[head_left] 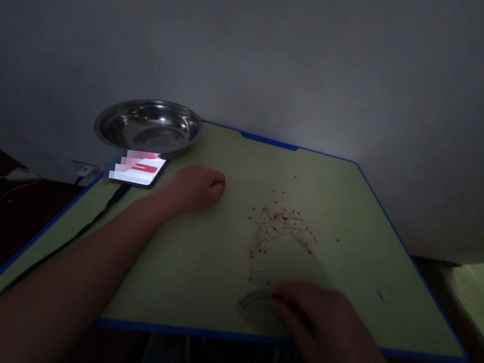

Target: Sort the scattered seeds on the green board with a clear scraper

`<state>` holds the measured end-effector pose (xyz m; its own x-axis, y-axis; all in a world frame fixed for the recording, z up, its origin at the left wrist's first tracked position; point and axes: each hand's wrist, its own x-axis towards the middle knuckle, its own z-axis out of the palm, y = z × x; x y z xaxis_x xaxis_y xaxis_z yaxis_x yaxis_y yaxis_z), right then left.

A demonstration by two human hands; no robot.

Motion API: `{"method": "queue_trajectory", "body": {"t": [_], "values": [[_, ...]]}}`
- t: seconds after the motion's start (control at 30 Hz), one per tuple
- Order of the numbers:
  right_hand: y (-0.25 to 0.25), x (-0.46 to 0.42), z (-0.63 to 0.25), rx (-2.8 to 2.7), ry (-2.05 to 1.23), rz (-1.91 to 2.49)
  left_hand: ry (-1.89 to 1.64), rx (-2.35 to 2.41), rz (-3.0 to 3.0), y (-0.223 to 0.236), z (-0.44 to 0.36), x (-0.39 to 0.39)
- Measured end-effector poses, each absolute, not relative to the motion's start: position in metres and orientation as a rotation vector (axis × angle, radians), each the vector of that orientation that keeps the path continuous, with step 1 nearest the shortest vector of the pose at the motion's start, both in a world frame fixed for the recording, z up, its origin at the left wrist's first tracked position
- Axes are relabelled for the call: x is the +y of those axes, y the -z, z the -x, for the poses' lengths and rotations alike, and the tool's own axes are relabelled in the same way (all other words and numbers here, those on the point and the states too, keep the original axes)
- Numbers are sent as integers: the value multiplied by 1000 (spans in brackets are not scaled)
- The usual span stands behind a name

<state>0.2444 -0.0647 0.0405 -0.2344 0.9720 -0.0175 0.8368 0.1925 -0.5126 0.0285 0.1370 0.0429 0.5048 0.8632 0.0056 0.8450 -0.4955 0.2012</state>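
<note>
My left hand (199,190) is closed in a fist on the tabletop (198,258), left of the scattered grains. Its curled fingers hide whatever may be inside. Near the front edge, my right hand (318,315) is closed, thumb and fingers pinching a see-through piece with a thin curved rim (257,297). Dim light and blur obscure its exact kind. Just beyond it, pale small grains (279,220), like rice, spread in a curved patch mixed with dark bits. A few dark specks (338,240) lie apart from the patch.
A shiny steel basin (156,128) stands at the back left against the wall. A lit phone (138,171) lies in front of it, and a black strap (88,225) runs down the table's left side. Blue edging (389,213) borders the table.
</note>
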Motion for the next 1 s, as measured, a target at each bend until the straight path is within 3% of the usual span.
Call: {"method": "queue_trajectory", "body": {"t": [0.4, 1.0], "values": [[-45, -31, -312, -2024, -127, 1989, -138, 1473, -2572, -41, -28, 138], [-65, 31, -249, -2427, -396, 1652, -126, 1495, -2544, -43, -28, 137]]}}
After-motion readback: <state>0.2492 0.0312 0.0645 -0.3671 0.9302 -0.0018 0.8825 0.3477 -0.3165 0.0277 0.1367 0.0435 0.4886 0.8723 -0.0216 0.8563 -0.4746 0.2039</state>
